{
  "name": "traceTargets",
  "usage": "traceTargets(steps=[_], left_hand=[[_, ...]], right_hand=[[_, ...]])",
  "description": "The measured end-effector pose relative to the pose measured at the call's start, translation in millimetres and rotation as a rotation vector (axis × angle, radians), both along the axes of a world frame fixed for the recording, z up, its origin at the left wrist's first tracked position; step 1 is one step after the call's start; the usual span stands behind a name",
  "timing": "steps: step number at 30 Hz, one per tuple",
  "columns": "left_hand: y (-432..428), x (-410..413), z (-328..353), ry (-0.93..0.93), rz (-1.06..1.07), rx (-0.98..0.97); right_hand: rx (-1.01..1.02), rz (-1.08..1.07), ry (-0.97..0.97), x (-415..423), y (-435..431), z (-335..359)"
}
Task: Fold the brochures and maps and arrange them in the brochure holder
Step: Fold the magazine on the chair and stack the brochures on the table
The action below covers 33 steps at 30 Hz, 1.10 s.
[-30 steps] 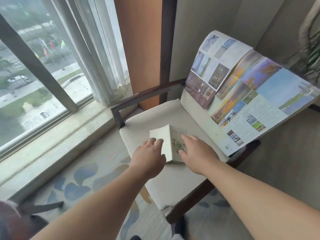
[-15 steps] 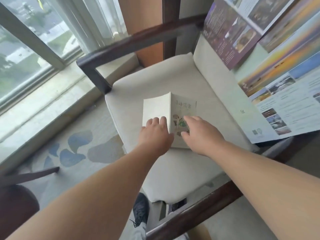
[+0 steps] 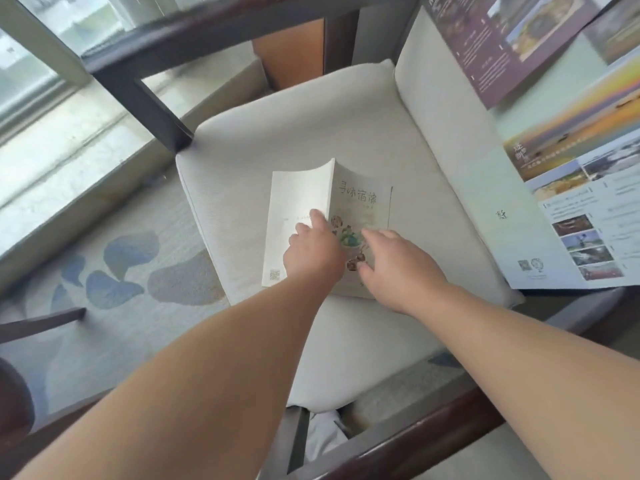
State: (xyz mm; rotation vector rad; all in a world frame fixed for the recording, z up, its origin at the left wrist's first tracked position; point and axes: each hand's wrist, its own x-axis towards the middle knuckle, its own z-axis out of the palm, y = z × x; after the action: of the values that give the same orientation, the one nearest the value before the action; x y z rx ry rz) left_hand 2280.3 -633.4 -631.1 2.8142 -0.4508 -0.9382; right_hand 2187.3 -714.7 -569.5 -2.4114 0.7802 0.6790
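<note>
Left hand (image 3: 313,252) and right hand (image 3: 398,268) just press the cream folded paper brochure (image 3: 363,202) onto the beige seat cushion (image 3: 277,133), grips released.

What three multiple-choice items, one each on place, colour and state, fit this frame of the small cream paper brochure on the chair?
1. Where does the small cream paper brochure lie?
A. on the beige fabric seat cushion
B. on a glass table
C. in a wire basket

2. What colour is the chair's wooden armrest?
A. white
B. dark brown
C. red

3. In what state is the brochure?
A. rolled into a tube
B. folded flat shut
C. half folded, its crease raised as a ridge

Answers: 1 A, the cushion shows all round it. 2 B, the bar and its post are dark brown. 3 C, its two panels slope down from the crease, with the left hand on one and the right hand on the other.
</note>
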Motion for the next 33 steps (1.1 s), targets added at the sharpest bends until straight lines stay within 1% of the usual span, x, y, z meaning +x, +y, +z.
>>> traceTargets(steps=[3,6,9,12,14,16,19,23,30,33], left_hand=[[11.2,6.0,16.1,-0.035,-0.019,-0.080],[31.5,17.1,47.0,-0.057,0.011,-0.199],[68.1,28.2,88.1,-0.015,0.092,-0.432],[116.4,35.4,133.7,0.006,0.126,-0.630],[149.7,39.7,160.3,0.019,0.240,-0.727],[185.8,45.2,182.4,-0.010,0.371,-0.797],[247.9,53.1,211.3,-0.100,0.480,-0.849],[345.0,60.3,238.2,-0.236,0.572,-0.832],[516.4,62.7,241.6,-0.355,0.707,-0.761],[587.1,65.3,234.2,-0.350,0.754,-0.741]], right_hand=[[0.007,-0.011,-0.023,8.3,4.0,6.5],[0.020,-0.080,-0.066,25.0,10.6,21.5],[0.059,-0.196,-0.123,48.2,26.0,45.3],[0.151,-0.304,-0.208,72.7,52.5,74.0],[0.212,-0.285,-0.261,90.8,77.3,95.7],[0.277,-0.238,-0.318,110.2,107.7,119.6],[0.357,-0.142,-0.401,139.6,165.3,150.1],[0.397,-0.017,-0.453,166.4,262.8,176.3],[0.327,0.135,-0.436,191.4,441.9,187.6],[0.316,0.159,-0.395,198.5,515.9,185.4]])
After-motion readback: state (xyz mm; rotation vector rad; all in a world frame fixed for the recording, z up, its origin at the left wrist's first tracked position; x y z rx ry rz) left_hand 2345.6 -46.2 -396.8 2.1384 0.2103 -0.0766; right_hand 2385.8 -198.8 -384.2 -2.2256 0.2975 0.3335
